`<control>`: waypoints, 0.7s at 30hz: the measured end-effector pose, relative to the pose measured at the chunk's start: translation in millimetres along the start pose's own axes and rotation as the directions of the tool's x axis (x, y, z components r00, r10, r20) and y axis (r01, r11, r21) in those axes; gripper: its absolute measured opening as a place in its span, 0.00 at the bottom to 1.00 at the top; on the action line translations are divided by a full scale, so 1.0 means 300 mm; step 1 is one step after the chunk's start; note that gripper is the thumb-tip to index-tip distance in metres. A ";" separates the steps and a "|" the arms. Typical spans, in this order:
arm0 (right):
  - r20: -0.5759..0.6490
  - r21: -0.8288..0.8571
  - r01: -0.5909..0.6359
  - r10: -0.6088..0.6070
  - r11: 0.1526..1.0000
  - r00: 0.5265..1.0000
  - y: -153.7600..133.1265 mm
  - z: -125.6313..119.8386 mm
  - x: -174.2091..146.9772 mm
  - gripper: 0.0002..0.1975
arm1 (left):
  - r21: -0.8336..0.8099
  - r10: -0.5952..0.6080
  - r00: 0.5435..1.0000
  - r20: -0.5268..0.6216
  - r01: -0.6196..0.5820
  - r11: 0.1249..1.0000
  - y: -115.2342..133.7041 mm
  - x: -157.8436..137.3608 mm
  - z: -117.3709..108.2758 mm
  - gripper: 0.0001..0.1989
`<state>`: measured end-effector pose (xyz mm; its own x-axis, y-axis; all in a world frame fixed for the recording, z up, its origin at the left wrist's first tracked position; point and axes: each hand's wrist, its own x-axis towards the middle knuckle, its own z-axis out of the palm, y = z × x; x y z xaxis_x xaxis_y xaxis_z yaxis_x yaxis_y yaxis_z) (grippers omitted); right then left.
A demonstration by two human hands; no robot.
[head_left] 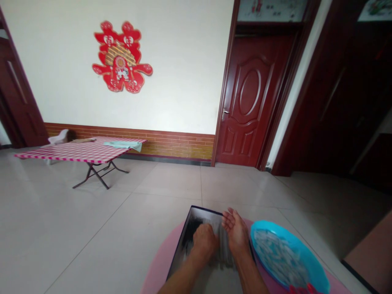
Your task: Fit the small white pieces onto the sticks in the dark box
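Observation:
A shallow dark-edged box (180, 257) with a pale inside lies in front of me. My left hand (206, 241) is over it, fingers curled closed; what they hold, if anything, is hidden. To its right, my right hand (236, 230) is raised over the box's right side, its fingers loosely bent and apart, with nothing visible in them. Greyish thin strips (226, 255) lie in a row beneath and between the hands, blurred. A dark, fine-looking heap (193, 225) sits at the box's far left. Right of the box, a blue basin (317, 267) holds many whitish small pieces (278, 253).
The box and basin rest on a round pink surface (162, 261). Something red (306, 289) shows at the basin's near edge. Across the tiled floor (122, 220) stands a low folding table (79, 151) with a checked cover. A red door (248, 98) is beyond.

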<state>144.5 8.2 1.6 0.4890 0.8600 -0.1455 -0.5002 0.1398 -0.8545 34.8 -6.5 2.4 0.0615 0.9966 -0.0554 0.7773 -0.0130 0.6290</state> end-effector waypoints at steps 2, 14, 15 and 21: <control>-0.018 -0.021 0.027 -0.027 0.999 0.999 0.002 -0.002 0.001 0.20 | -0.034 0.030 0.997 -0.068 -0.033 0.999 -0.016 0.027 -0.038 0.12; 0.716 -0.519 0.622 -0.099 0.586 0.691 0.048 0.022 -0.078 0.06 | -0.216 0.101 0.957 -0.273 -0.164 0.963 -0.100 0.098 -0.101 0.28; 0.745 -0.530 0.658 -0.077 0.536 0.663 0.050 0.015 -0.082 0.07 | -0.232 0.089 0.953 -0.289 -0.160 0.959 -0.101 0.103 -0.097 0.27; 0.832 -0.555 0.801 0.120 0.224 0.542 0.066 -0.003 -0.107 0.18 | -0.406 0.070 0.951 -0.302 -0.195 0.893 -0.115 0.135 -0.084 0.23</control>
<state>119.5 -17.1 -11.1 -0.3892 0.8913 0.2327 0.6760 0.4480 -0.5851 -5.4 36.5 -2.0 -0.0763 0.9712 0.2259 0.4278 -0.1727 0.8872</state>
